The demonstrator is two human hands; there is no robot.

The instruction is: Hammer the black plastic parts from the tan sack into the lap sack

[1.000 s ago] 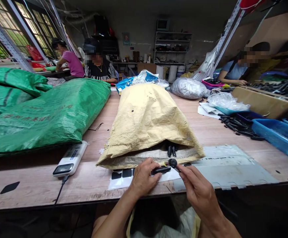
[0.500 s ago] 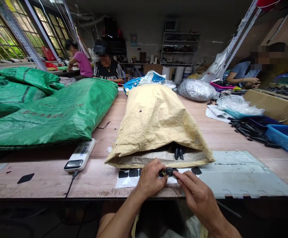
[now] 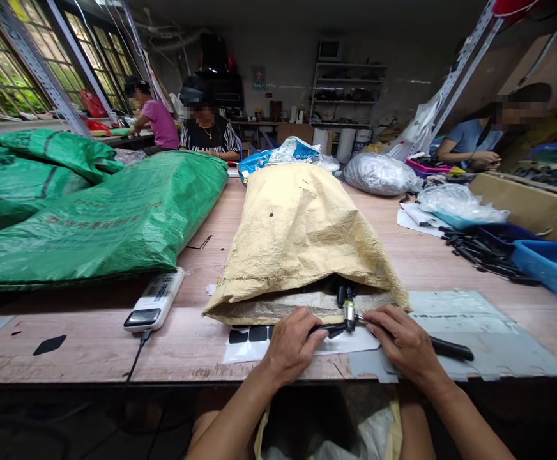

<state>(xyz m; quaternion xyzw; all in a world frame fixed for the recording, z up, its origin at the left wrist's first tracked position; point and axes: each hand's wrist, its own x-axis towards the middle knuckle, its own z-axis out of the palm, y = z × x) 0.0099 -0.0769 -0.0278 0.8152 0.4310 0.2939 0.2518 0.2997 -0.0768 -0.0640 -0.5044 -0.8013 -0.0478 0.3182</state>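
Observation:
My left hand (image 3: 294, 340) is closed on a slim black part (image 3: 330, 329), which points toward the sack mouth. A short cylindrical piece, silver-yellow and black (image 3: 349, 312), stands just beyond it, between my hands. My right hand (image 3: 405, 338) is closed round a tool whose black handle (image 3: 451, 349) sticks out to the right. Its thin metal tip reaches left to the cylindrical piece; whether they touch, I cannot tell. Behind both hands the tan woven sack (image 3: 302, 230) lies with its mouth gaping toward me. A small black piece (image 3: 341, 296) shows in that mouth.
Green sacks (image 3: 115, 211) fill the left. A white power bank (image 3: 154, 300) with a cable lies beside them. Grey mat (image 3: 494, 332), loose black parts (image 3: 480, 255) and a blue bin (image 3: 551, 268) are on the right. Several people sit farther back.
My right hand has moved right and slightly up, turning the tool so its black handle shows above the mat. The cylindrical piece has moved up and right, toward the sack mouth.

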